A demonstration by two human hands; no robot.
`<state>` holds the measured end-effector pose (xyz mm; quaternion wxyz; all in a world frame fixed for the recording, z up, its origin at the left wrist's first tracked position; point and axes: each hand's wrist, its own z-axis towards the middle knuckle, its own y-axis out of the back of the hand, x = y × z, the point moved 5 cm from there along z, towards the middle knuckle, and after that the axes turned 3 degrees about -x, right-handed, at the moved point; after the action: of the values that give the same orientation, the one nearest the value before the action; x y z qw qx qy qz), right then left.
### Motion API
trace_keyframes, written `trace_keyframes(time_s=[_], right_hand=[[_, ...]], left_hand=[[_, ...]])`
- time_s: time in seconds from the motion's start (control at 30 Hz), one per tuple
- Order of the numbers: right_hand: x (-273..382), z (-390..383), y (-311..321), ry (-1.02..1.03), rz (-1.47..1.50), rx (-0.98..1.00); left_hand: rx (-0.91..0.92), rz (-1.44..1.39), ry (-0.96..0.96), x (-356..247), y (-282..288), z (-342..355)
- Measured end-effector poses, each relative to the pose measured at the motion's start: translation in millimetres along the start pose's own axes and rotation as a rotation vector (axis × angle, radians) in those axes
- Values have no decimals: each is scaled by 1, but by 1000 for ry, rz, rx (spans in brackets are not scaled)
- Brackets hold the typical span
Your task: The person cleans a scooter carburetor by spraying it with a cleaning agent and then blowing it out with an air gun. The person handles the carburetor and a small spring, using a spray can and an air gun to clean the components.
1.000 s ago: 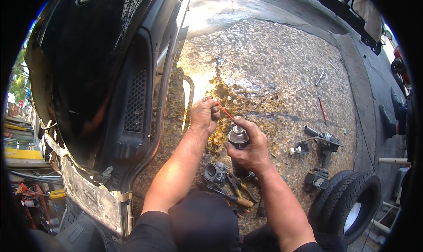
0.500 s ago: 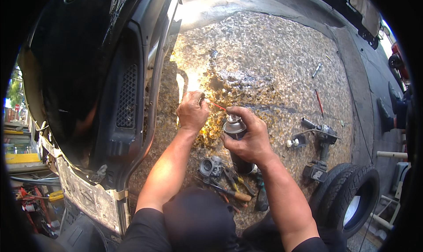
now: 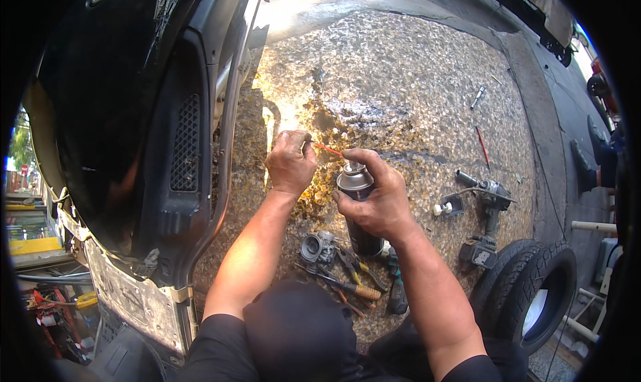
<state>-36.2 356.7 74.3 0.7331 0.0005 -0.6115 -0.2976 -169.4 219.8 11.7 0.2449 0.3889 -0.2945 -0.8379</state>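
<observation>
Right hand (image 3: 377,198): wrapped round a dark spray can with a silver shoulder (image 3: 355,183), index finger on top by the nozzle, thumb along the near side.
Red straw (image 3: 327,147): runs from the nozzle to the left, its far end at the other hand's fingertips.
Left hand (image 3: 292,163): fingers curled closed, thumb against them; whether they pinch something is too small to tell.
Spray can: held tilted above the ground, between the two forearms.
Stain (image 3: 334,119): dark and wet, spread past the hands, with amber glints where sunlight strikes.
Pebbled slab (image 3: 427,81): rough, speckled grey and brown, brightest toward its far left edge.
Near the can's base: a grey metal part with a round opening (image 3: 317,247), yellow-and-black pliers (image 3: 359,268), a tan-handled tool (image 3: 367,292) and a teal-and-black tool (image 3: 397,290).
Right of the hands: a cordless power tool (image 3: 492,212), a black piece with a white knob (image 3: 453,206), a thin red rod (image 3: 482,147) and a small metal cylinder (image 3: 477,97).
Tyres (image 3: 549,295): standing side by side at lower right.
Black vehicle panel (image 3: 120,108): fills the left, with a mesh grille (image 3: 185,145).
Right margin: grey paving (image 3: 547,115), another person's shoe (image 3: 584,165), white pipes (image 3: 594,226).
Far left: greenery (image 3: 22,145) in daylight, a yellow bar (image 3: 33,246).
</observation>
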Motion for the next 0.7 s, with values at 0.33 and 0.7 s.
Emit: trace_keyframes(time_s=[0.33, 0.7], right_hand=[[-1, 1, 7, -38, -17, 31], [5, 32, 106, 9, -162, 172]], left_hand=[[18, -5, -67, -6, -1, -1], [316, -48, 109, -5, -18, -16]])
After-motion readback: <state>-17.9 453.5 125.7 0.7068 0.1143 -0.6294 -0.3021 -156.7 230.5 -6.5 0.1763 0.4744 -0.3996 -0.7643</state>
